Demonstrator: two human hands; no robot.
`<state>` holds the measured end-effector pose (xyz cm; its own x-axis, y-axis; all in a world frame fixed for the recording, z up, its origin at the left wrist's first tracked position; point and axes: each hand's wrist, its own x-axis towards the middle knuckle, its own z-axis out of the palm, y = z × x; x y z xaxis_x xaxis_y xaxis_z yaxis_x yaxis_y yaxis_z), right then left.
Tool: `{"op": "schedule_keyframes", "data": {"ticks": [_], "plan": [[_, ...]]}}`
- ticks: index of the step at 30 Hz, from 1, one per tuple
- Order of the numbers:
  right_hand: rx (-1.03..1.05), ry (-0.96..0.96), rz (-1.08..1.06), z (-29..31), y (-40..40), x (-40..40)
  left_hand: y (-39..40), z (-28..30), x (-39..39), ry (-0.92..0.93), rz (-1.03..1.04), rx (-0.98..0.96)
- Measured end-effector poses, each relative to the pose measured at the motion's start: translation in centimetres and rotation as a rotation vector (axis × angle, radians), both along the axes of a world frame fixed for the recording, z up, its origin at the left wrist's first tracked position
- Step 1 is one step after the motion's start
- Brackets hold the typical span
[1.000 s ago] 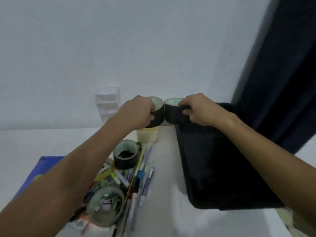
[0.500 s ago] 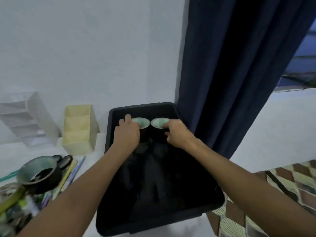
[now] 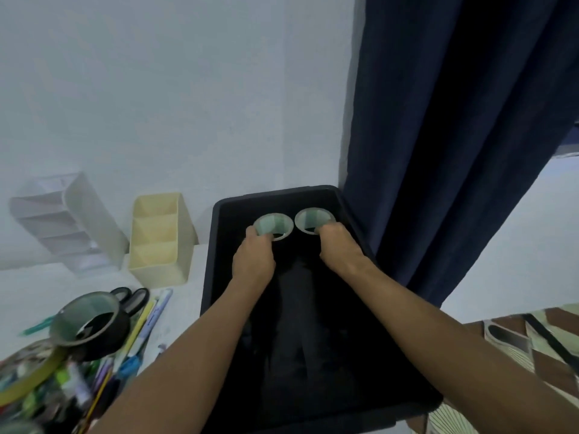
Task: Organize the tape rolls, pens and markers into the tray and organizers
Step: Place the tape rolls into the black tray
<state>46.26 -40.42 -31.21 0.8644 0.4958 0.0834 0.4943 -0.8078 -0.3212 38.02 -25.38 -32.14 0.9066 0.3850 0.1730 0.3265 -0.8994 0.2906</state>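
Two black tape rolls with pale green cores stand side by side at the far end of the black tray (image 3: 216, 277). My left hand (image 3: 254, 261) grips the left tape roll (image 3: 272, 225), and my right hand (image 3: 336, 247) grips the right tape roll (image 3: 313, 218). Both rolls sit low inside the tray; whether they touch its floor is hidden. Left of the tray lies a pile of pens and markers (image 3: 138, 333), with another black tape roll (image 3: 91, 327) on top of it.
A cream three-compartment organizer (image 3: 159, 242) and a white tiered organizer (image 3: 67, 220) stand against the wall at the left. Black-handled scissors (image 3: 131, 297) and a yellow tape ring (image 3: 31, 377) lie in the pile. A dark blue curtain (image 3: 438, 136) hangs right behind the tray.
Both hands carried the two tape rolls from above the table over into the tray and lowered them to its far end. The view swung right toward the tray.
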Motion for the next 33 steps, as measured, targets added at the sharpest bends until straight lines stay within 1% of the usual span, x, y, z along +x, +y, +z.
{"op": "schedule_keyframes", "data": {"ticks": [3,8,12,15,18,21,23,25,28,30,33], "plan": [[-0.042,0.023,-0.015,-0.3,0.2,0.0,0.1,-0.4,0.2,-0.015,0.008,-0.006],[-0.185,0.071,0.021,-0.6,0.7,-0.5,0.2,-0.2,0.6,-0.002,0.044,0.042],[-0.194,0.102,0.026,-1.0,0.3,-0.9,-0.2,0.2,1.0,0.014,0.092,0.115],[-0.246,0.065,0.034,-1.3,0.2,-0.9,-0.5,-0.1,0.9,0.037,0.079,0.207],[-0.313,-0.015,0.031,-1.5,0.1,-1.2,-0.5,-0.1,0.8,0.042,0.049,0.251],[-0.435,-0.177,0.045,-0.7,0.3,-1.2,-0.4,0.4,0.4,0.089,0.015,0.242],[-0.474,-0.208,0.043,0.5,0.5,-1.5,-0.4,1.0,-0.2,0.136,-0.008,0.187],[-0.418,-0.191,0.042,1.9,1.5,-2.3,-0.1,2.5,-1.5,0.111,-0.016,0.14],[-0.236,-0.186,0.138,4.6,5.1,-4.9,2.3,6.1,-4.3,-0.054,0.014,0.086],[-0.052,-0.187,0.298,6.3,9.2,-7.4,5.6,8.4,-7.4,-0.129,0.089,0.038],[0.122,-0.151,0.541,8.0,15.5,-11.9,10.8,10.3,-13.0,-0.123,0.229,-0.007]]}}
